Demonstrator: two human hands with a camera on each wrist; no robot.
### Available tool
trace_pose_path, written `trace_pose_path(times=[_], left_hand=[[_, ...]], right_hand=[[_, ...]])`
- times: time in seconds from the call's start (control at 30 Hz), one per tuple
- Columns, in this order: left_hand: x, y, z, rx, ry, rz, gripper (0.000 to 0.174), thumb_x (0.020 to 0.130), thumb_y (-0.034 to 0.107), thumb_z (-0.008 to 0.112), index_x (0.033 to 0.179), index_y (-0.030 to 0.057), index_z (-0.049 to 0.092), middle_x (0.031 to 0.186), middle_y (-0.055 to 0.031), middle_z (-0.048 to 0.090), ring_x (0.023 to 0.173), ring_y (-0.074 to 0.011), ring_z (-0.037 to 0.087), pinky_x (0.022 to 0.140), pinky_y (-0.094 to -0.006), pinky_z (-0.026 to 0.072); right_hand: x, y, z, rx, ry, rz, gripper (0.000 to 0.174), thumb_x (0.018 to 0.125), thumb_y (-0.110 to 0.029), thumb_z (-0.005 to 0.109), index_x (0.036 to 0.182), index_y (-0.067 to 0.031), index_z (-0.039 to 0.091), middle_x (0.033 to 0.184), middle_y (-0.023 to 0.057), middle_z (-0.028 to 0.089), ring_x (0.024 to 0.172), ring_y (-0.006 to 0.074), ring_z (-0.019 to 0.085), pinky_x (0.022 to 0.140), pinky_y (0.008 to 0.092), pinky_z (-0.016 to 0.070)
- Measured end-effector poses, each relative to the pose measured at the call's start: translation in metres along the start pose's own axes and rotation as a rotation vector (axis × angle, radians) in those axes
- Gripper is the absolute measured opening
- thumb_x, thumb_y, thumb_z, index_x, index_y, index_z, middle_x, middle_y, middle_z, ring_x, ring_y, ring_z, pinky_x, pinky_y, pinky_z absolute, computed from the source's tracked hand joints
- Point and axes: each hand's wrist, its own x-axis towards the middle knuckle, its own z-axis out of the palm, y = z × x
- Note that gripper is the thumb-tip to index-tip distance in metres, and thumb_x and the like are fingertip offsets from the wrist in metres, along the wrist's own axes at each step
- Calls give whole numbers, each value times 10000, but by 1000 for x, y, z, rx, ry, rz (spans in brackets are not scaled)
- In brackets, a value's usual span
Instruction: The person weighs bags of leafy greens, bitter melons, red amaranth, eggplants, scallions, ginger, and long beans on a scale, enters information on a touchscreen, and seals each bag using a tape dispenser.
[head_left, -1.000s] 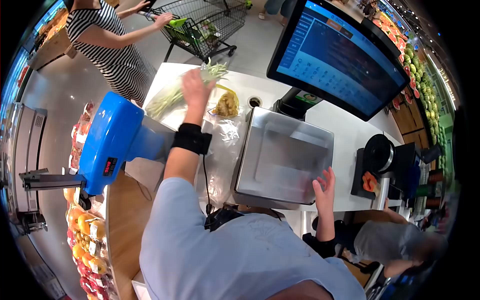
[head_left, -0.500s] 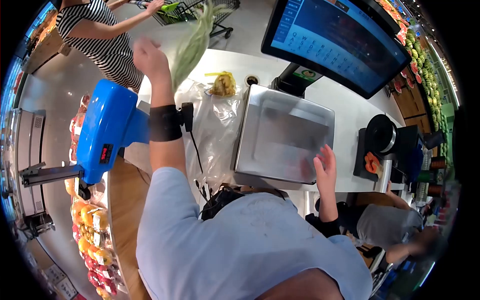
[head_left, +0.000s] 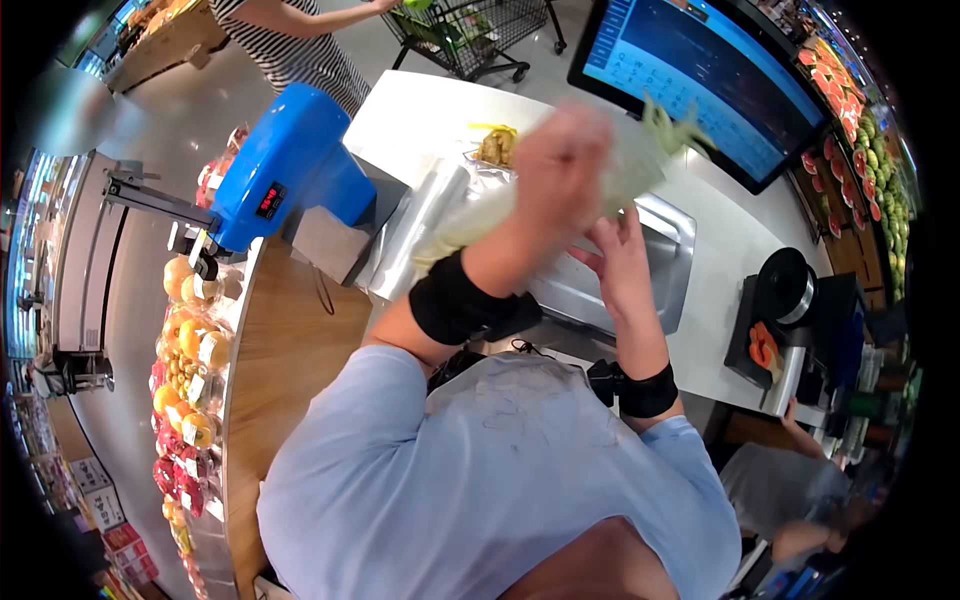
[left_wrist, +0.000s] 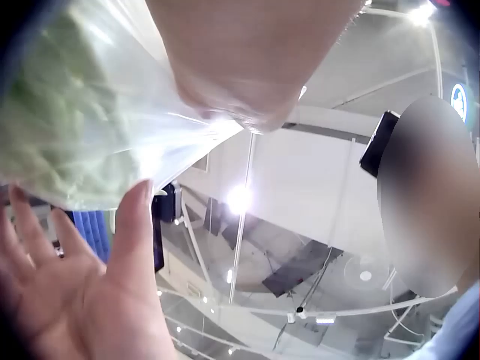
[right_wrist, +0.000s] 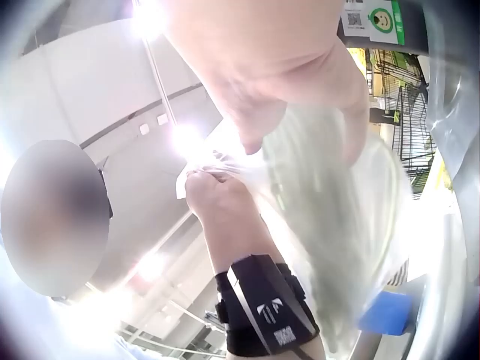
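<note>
Bag of greens hangs just above the scale pan — left hand pinching its neck, right hand spread, seemingly against its side — best to support underneath, neck gathered tight.

Bright ceiling glare, fisheye edges (hands motion-blurred)

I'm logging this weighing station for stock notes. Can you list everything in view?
scale pan: one, steel, on counter
touchscreen: one, blue, behind scale pan
bag of greens: one, clear and green, held up near scale pan
bagged yellow produce: one, yellow, far counter
blue machine: one, blue, left of counter
shopping trolley: one, black, top edge
packed fruit: many, orange and red, left shelf
left hand: one, grips the bag's neck
right hand: one, fingers spread, touching the bag
</note>
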Motion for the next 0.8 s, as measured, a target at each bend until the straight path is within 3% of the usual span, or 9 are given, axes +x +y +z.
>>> trace_pose_path(times=[0.27,0.37,0.43,0.57,0.63,0.67,0.73,0.77,0.8], left_hand=[[-79,-17,111,108,-406,-95,138,875,144,524,830,23,574,745,-169,553,686,-379,538,589,-404,436],[-102,-35,134,238,-471,-104,148,868,162,539,805,31,567,715,-168,554,689,-368,555,584,-417,435],[-119,-48,144,266,-531,-108,176,865,192,551,773,42,557,691,-152,554,685,-354,562,580,-419,438],[-138,-61,150,335,-664,-71,211,863,245,575,762,59,563,686,-119,557,678,-327,567,583,-400,453],[-133,-51,146,400,-756,-155,244,834,295,610,763,66,565,678,-119,556,666,-334,561,580,-402,452],[-122,-45,138,468,-988,-258,423,793,475,627,898,65,612,816,-140,614,790,-343,597,686,-419,478],[-113,-49,116,406,-895,147,682,699,548,703,1080,-8,598,961,-182,633,908,-358,604,787,-407,486],[-96,-37,97,423,-994,18,926,631,560,761,1240,-81,486,1149,-232,585,1065,-376,564,916,-411,451],[-81,-28,82,472,-1012,-99,818,728,391,768,1337,-22,411,1307,-212,504,1217,-335,482,1011,-407,384]], right_hand=[[-31,37,-123,30,191,78,458,923,-286,572,1287,-102,364,1082,37,570,895,123,604,720,251,519],[-28,56,-162,-209,401,222,382,916,-336,559,1144,-33,507,872,102,634,775,191,638,702,300,506],[-21,76,-193,-808,354,1,401,879,-378,576,939,18,583,763,177,627,758,299,631,709,375,488],[-27,73,-194,-933,402,-191,431,840,-390,600,783,36,575,763,221,618,755,370,602,716,414,463],[-34,69,-198,-975,432,39,417,839,-383,610,758,23,555,767,195,632,739,359,608,680,395,466],[-41,68,-206,-967,449,54,417,839,-383,610,758,23,555,767,195,632,739,359,608,680,395,466],[-55,68,-229,-840,522,-59,394,852,-357,616,716,5,539,663,144,590,642,282,580,618,358,451],[-63,69,-243,-833,539,-46,394,852,-357,616,716,5,539,663,144,590,642,282,580,618,358,451],[-70,72,-259,-799,563,-60,388,862,-341,614,702,3,531,625,114,549,606,226,531,585,340,431]])
